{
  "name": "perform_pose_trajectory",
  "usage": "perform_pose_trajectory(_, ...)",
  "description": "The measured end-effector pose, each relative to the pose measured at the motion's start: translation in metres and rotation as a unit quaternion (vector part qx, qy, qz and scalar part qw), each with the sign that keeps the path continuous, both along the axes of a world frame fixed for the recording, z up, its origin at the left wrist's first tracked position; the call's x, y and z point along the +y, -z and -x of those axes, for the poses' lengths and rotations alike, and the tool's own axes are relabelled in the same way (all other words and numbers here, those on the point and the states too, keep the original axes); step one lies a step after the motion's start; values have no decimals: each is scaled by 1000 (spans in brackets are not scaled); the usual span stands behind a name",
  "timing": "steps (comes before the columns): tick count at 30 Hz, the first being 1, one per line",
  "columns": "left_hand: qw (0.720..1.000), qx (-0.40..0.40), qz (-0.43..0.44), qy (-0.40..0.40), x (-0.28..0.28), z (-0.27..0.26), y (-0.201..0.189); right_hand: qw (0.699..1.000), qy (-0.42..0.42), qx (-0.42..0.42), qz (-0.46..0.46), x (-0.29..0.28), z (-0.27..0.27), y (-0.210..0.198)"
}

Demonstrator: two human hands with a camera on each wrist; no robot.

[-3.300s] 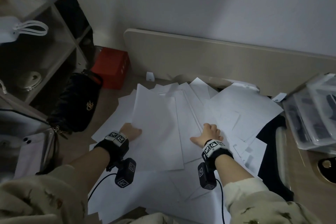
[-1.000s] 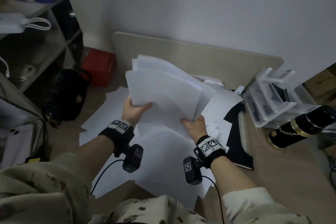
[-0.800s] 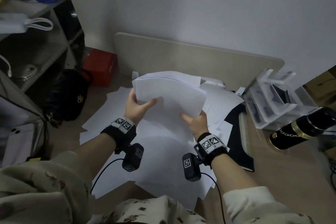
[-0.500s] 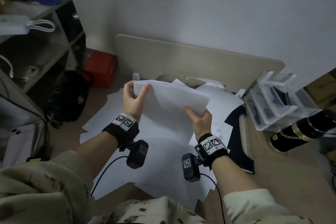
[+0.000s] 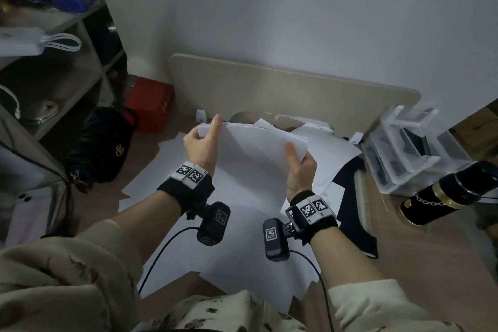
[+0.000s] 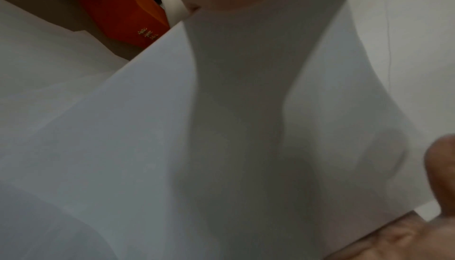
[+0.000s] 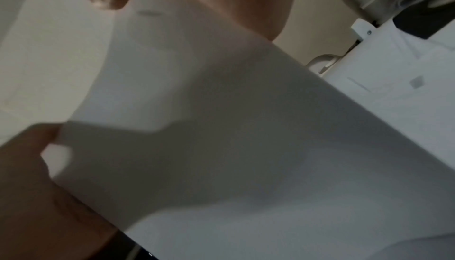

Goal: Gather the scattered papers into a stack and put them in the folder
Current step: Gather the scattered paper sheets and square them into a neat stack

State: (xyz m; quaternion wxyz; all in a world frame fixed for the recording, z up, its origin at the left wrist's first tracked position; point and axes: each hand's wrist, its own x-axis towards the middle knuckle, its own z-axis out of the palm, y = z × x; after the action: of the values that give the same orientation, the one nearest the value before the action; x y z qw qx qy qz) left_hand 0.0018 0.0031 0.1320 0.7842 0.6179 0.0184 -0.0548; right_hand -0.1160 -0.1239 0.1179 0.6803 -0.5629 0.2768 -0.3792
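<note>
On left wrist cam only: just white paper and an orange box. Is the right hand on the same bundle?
Observer: Yes. In the head view the right hand grips the right edge of the bundle of white paper sheets, thumb on top. The left hand pinches its far left corner.
Operator: Any sheets not picked up?
Observer: Many. Loose white sheets lie spread on the floor beneath both arms.
Operator: Folder in sight?
Observer: What looks like a flat black folder lies on the floor just right of the right wrist, with its left part under loose sheets.
</note>
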Motion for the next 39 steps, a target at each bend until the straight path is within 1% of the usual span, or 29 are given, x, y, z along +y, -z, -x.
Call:
perform_pose_trajectory(2,1000,-4,-1,0,0,1,-1,999,33,-15,6,1,-2,-7)
perform_pose_trajectory(5,1000,-8,-7,-1,0,1,-1,997,63,-17,39,2,-7,-14)
perform_pose_trajectory(9,1000,-9,-3,1,0,0,0,997,79,-12,20,2,-13,-17)
perform_pose_trajectory(11,1000,-10,-5,7,1,0,0,997,71,-9,23,1,-13,-16)
perform_pose_trajectory(13,999,-24,-19,31,3,1,0,998,47,-4,41,-2,-10,-13)
perform_pose_trajectory(15,995,-57,-28,74,6,2,1,998,9,12,63,-4,-6,-10)
perform_pose_trajectory(17,990,-70,-23,118,11,1,6,998,-35,27,47,-7,-2,-3)
perform_pose_trajectory(20,982,-51,-52,173,17,-1,18,993,-80,77,27,-9,5,9)
perform_pose_trajectory(23,966,1,-99,240,26,-4,36,983,-112,146,7,-11,10,26)
perform_pose_trajectory(25,950,36,-109,290,34,-7,48,977,-112,184,-5,-14,13,39)
perform_pose_trajectory(27,939,68,-99,321,39,-9,59,973,-94,210,-1,-15,13,50)
perform_pose_trajectory(29,940,69,-98,320,39,-9,62,974,-74,215,9,-13,10,52)
perform_pose_trajectory(31,945,54,-107,303,35,-9,57,978,-59,199,16,-12,5,48)
perform_pose_trajectory(33,949,47,-109,292,32,-12,54,982,-57,179,15,-12,1,44)
perform_pose_trajectory(35,948,40,-122,291,32,-16,55,981,-62,185,9,-13,-2,49)
perform_pose_trajectory(36,943,35,-137,302,34,-18,57,978,-67,195,5,-14,-2,54)
perform_pose_trajectory(39,907,33,-200,370,41,-21,72,966,-89,242,9,-15,2,75)
